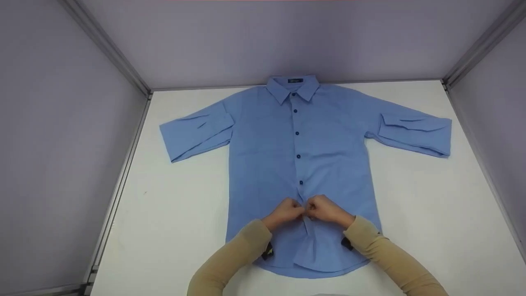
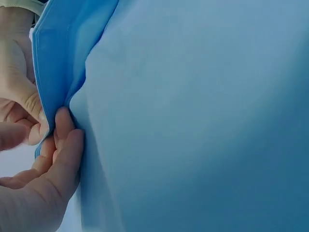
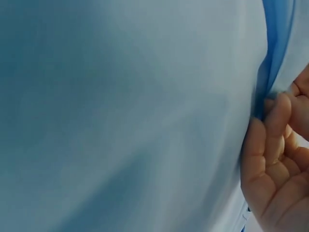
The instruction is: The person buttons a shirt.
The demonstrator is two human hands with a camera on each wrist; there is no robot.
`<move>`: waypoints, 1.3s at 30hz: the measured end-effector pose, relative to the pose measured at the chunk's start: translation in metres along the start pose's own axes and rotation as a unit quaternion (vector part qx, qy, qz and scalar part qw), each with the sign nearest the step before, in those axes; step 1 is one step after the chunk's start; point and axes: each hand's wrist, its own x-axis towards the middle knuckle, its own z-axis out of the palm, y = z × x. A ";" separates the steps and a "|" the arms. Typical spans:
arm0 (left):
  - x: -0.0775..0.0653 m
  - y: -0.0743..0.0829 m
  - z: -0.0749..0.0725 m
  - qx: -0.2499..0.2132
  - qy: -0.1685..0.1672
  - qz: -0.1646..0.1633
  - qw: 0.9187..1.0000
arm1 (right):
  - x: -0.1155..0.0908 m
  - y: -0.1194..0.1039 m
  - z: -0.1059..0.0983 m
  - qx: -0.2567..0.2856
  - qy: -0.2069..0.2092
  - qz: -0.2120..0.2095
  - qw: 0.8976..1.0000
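Observation:
A blue button-up shirt (image 1: 263, 164) lies front up, its collar at the far side and both sleeves folded back. Several dark buttons run down its front placket (image 1: 296, 144), fastened above the hands. In the lower front, my left hand (image 1: 287, 211) pinches one placket edge, its fingers tucked behind the fabric in the left wrist view. My right hand (image 1: 324, 209) grips the other edge right beside it, with curled fingers at the fold in the right wrist view. The two hands' fingertips meet there; the button between them is hidden.
The shirt lies on a white table (image 1: 181, 213) with grey panels (image 1: 287, 37) at the back and both sides. A folded sleeve (image 1: 197, 131) extends left, another sleeve (image 1: 415, 131) right. The shirt's curved hem (image 1: 312, 274) lies near the front, below the forearms.

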 end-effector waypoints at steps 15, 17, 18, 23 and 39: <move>0.002 -0.005 0.002 0.028 0.028 0.029 0.999 | -0.004 -0.010 0.010 -0.060 0.070 -0.036 0.995; 0.001 -0.004 0.002 0.050 0.034 0.035 0.998 | -0.004 -0.010 0.011 -0.059 0.070 -0.038 0.995; 0.000 -0.004 0.002 0.057 0.036 0.038 0.997 | -0.004 -0.011 0.010 -0.059 0.068 -0.039 0.995; -0.001 -0.003 0.002 0.088 0.042 0.054 0.994 | -0.004 -0.009 0.009 -0.038 0.052 -0.041 0.997; -0.002 -0.012 -0.009 -0.038 -0.057 0.110 0.992 | -0.002 0.003 -0.002 0.108 -0.052 0.005 0.993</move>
